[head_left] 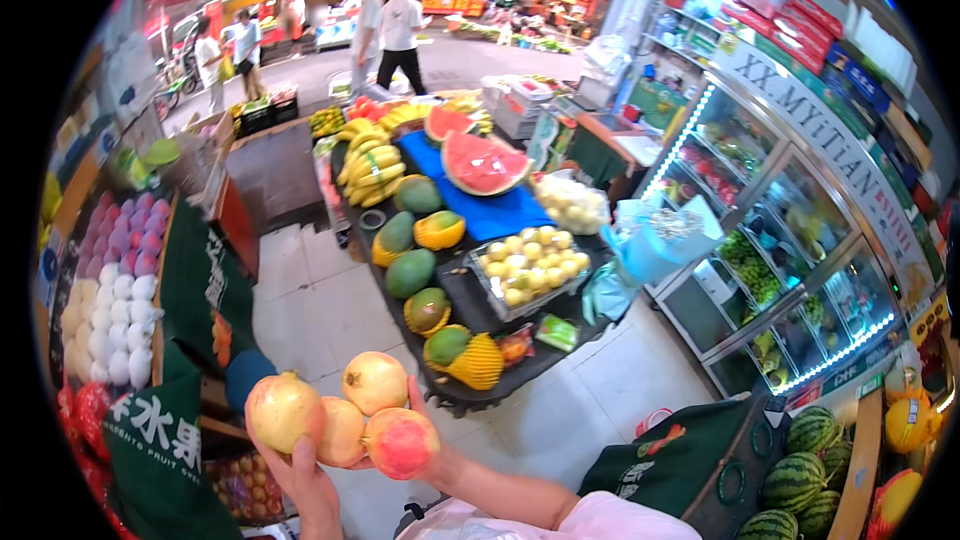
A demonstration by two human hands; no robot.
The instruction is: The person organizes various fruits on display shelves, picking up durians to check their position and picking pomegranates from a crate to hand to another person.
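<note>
- Right now your left hand (300, 480) grips one pomegranate (284, 410) from underneath, fingers wrapped around it.
- Your right hand (425, 440) cradles three more pomegranates (375, 382) against its open palm.
- All four fruits touch, held low over the tiled floor (320, 310).
- A dark table (470, 310) of papayas (410, 273) stands just beyond.
</note>
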